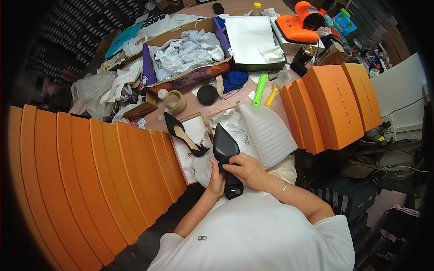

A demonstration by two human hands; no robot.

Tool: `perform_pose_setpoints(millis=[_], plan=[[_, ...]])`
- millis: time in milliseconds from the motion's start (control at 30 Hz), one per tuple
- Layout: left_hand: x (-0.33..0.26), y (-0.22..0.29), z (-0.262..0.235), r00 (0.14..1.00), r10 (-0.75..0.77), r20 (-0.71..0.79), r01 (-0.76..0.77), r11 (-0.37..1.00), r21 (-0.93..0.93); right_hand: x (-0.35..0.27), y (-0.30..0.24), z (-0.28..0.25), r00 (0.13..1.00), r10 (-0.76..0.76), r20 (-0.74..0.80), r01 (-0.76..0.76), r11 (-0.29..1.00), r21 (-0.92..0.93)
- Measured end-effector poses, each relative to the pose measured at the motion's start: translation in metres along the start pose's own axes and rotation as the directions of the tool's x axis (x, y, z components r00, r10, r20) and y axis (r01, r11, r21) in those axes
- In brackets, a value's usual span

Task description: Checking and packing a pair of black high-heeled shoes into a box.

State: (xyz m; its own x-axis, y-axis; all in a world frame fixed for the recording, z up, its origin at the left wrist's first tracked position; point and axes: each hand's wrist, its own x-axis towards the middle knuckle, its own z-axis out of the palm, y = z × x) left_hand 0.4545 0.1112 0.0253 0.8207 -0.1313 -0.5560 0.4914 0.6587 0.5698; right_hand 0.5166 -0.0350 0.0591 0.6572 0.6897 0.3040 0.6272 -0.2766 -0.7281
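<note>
A black pointed-toe shoe [225, 143] is held close to my chest, sole up and toe pointing away from me. My left hand [216, 180] wraps its left side, thumb raised along the edge. From the right, my right hand [249, 170] has its fingers closed at the shoe's narrow middle; its fingertips press on the sole. A matching black high-heeled shoe [183, 137] lies just left, in an open shoe box [183, 161] lined with white paper. To the right, a ribbed white foam sheet [267, 134] leans over the box.
Orange shoe boxes [79, 180] stand in a long row at left; several more orange boxes [332, 106] stand at right. Beyond are a glass bottle [175, 102], a black round tin [207, 95], a green-handled tool [260, 89], a yellow-handled brush [274, 95] and a purple box [186, 77] of crumpled paper.
</note>
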Motion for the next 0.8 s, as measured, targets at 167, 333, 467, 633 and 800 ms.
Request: perform_pose_setpoints(millis=[167, 333, 467, 633, 800], plan=[[0.022, 0.015, -0.007, 0.994, 0.096, -0.053, -0.092, 0.993, 0.077, -0.048, 0.020, -0.040, 0.953, 0.108, 0.282, -0.105, 0.994, -0.027], [0.041, 0.028, 0.010, 0.934, 0.253, -0.252, -0.259, 0.966, 0.012, -0.014, -0.015, -0.054, 0.998, -0.055, 0.033, 0.056, 0.998, -0.040], [0.045, 0.037, 0.022, 0.877, 0.383, -0.290, -0.393, 0.919, 0.022, -0.034, -0.001, -0.029, 1.000, -0.014, 0.007, 0.015, 0.976, -0.219], [0.048, 0.042, 0.015, 0.954, 0.278, -0.108, -0.279, 0.960, 0.008, -0.017, 0.006, -0.054, 0.981, 0.147, -0.127, -0.144, 0.989, 0.037], [0.050, 0.030, 0.009, 0.986, 0.167, 0.011, -0.167, 0.981, 0.099, -0.025, 0.034, -0.061, 0.927, 0.233, 0.293, -0.196, 0.969, -0.152]])
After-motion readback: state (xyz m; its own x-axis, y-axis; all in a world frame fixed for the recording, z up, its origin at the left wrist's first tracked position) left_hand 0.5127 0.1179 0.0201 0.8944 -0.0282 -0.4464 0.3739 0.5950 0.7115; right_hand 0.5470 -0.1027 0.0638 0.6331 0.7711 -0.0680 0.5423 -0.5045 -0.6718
